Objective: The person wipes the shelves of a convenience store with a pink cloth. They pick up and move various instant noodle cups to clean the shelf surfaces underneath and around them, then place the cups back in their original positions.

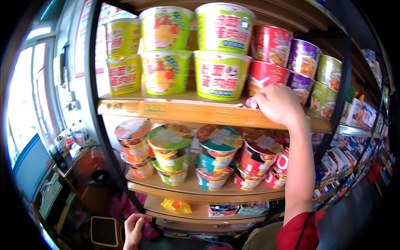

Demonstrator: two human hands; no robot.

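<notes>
My right hand [279, 103] reaches to the upper wooden shelf [175, 107] and grips a bunched purple-grey cloth [252, 103] at its front edge. Just behind the cloth stand two stacked red instant noodle cups [268, 76]. To their left is a stack of large lime-green noodle tubs [220, 75]; purple cups [300, 84] stand to their right, partly covered by my hand. Low in the view, my left hand [135, 228] hangs before the lower shelves, its fingers loosely bent and nothing visible in it.
The shelf below holds stacked noodle cups with green lids [170, 137], teal lids [220, 137] and red sides [257, 159]. A yellow plastic bag [176, 206] and small boxes [222, 210] lie lower. Dark metal posts [103, 131] frame the rack. A fan [93, 164] stands left.
</notes>
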